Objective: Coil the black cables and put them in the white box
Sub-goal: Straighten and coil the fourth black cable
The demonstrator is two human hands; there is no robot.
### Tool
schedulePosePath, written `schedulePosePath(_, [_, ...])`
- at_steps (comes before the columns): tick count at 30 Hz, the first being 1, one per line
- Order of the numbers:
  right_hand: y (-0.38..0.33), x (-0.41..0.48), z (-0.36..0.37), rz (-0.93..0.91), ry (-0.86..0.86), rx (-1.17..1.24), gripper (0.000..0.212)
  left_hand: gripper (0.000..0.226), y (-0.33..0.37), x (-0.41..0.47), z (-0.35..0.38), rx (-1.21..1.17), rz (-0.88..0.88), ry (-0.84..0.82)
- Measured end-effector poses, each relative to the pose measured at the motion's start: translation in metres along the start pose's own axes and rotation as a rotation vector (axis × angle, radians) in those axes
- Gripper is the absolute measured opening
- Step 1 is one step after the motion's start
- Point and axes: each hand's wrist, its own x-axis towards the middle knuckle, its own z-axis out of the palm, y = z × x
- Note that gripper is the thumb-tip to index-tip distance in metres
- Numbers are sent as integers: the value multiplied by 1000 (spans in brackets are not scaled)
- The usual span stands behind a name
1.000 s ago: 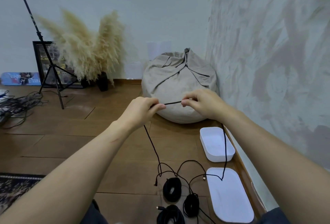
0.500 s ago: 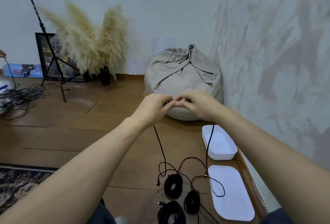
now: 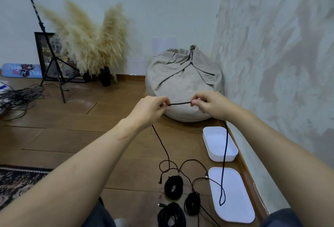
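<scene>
A short taut stretch of a black cable [image 3: 180, 103] runs between my two raised hands. My left hand [image 3: 151, 109] pinches one side of it, my right hand [image 3: 210, 104] pinches the other. From the left hand the cable drops to the floor; from the right it hangs down as a loop over the white lid [image 3: 233, 196]. The open white box [image 3: 219, 143] sits on the floor by the wall, below my right hand. Three coiled black cables lie on the floor: one [image 3: 173, 187], a second [image 3: 192, 203] and a third [image 3: 170, 215].
A beige beanbag [image 3: 182, 82] fills the corner behind my hands. The textured wall runs along the right. A tripod [image 3: 52, 60], pampas grass [image 3: 90, 45] and a tangle of cables [image 3: 18, 96] stand at the back left. A patterned rug [image 3: 18, 183] lies at the lower left.
My hands came together half a second ago and have now drawn apart again, stretching a short length of cable between them. The hanging loop at the right has grown longer.
</scene>
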Motion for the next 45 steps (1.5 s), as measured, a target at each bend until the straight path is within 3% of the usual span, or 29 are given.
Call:
schedulePosePath(5, [-23,8,19,-113,-18,-13,15,10,14,3,7,40,52,30])
schedulePosePath(10, [-5,3,-1,-41,-46,-20,20,10,-8,0,4,137,-48,-25])
schedulePosePath(15, [-2,-4,-5,-26,-86,-13,17,12,0,4,7,143,-19,8])
schedulePosePath(21, [-15,2,12,-87,42,38,21,15,5,1,6,62,-22,79])
schedulePosePath(24, [5,-3,-8,-19,45,-35,25,7,-17,-4,-7,92,-115,72])
schedulePosePath(26, [20,-8,-14,46,4,-29,26,14,-26,-5,-13,128,-133,61])
schedulePosePath(29, [20,-6,-4,72,-89,40,19,18,-17,-2,-11,135,-89,49])
schedulePosePath(32, [-2,-2,8,62,-149,166,40,20,0,3,-5,113,-63,103])
schedulePosePath(37, [-25,-2,11,31,-158,409,38,19,6,5,1,130,-106,145])
schedulePosePath(41, [-19,-4,15,14,-120,329,34,23,5,4,5,137,-137,102])
schedulePosePath(45, [-14,-5,18,72,-176,398,26,24,14,4,9,133,-122,92])
